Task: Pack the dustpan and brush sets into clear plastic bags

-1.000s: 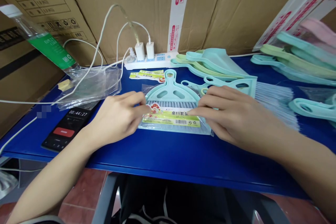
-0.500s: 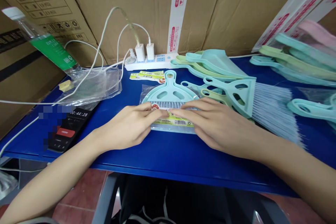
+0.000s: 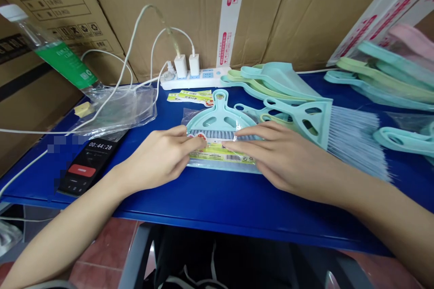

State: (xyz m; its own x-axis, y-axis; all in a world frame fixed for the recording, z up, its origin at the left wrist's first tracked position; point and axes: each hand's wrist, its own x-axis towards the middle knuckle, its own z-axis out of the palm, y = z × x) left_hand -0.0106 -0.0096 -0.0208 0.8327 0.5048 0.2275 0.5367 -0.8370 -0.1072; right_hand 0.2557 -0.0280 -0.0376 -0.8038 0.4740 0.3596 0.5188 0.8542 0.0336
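Note:
A light-blue dustpan-and-brush set (image 3: 220,115) lies flat in a clear plastic bag, its handle pointing away from me. Across the front of the bag runs a yellow-green printed label (image 3: 217,152) with a barcode. My left hand (image 3: 164,153) rests on the left side of the bag, index finger stretched over the label's left end and the other fingers bent. From the right, my right hand (image 3: 285,158) lies over the bag with its fingers extended and apart, fingertips on the label and brush bristles. Neither hand grips anything.
Right of the bag lie loose brushes (image 3: 298,117) and stacked dustpans (image 3: 274,81). More bagged sets (image 3: 383,76) are piled far right. Behind are loose labels (image 3: 190,97) and a power strip (image 3: 196,79). A phone (image 3: 90,162), plastic bag (image 3: 125,110) and bottle (image 3: 64,61) are left.
My hands have moved apart, the left one shifting left along the label, so more of the label shows between them. The bagged set stays nearly in place.

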